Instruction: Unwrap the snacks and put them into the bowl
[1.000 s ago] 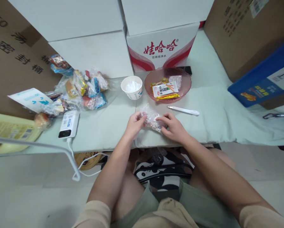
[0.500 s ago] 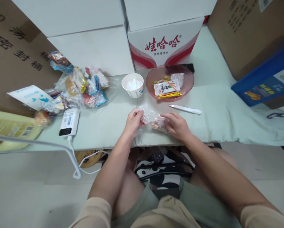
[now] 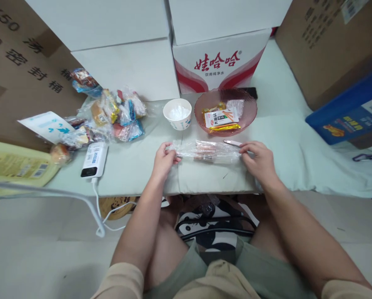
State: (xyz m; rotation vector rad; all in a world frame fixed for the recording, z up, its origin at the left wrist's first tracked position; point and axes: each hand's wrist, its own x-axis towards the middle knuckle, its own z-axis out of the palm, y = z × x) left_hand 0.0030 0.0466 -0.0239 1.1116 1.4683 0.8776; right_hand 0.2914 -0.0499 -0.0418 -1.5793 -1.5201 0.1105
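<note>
A clear plastic snack wrapper (image 3: pixel 207 150) with brownish pieces inside is stretched flat just above the pale green table (image 3: pixel 136 170). My left hand (image 3: pixel 163 158) pinches its left end. My right hand (image 3: pixel 258 160) grips its right end. Both hands are closed on the wrapper. A white pen-like stick (image 3: pixel 232 143) lies just behind the wrapper, partly hidden by my right hand.
A pink glass bowl (image 3: pixel 246 118) with snack packets and a white paper cup (image 3: pixel 177 113) stand behind the wrapper. A heap of wrapped snacks (image 3: pixel 111 116) and a white power bank (image 3: pixel 94 159) lie at the left. Cardboard boxes (image 3: pixel 220 62) line the back.
My hands have moved apart, the right one well to the right. The crumpled wrapper between them is now pulled out long and flat.
</note>
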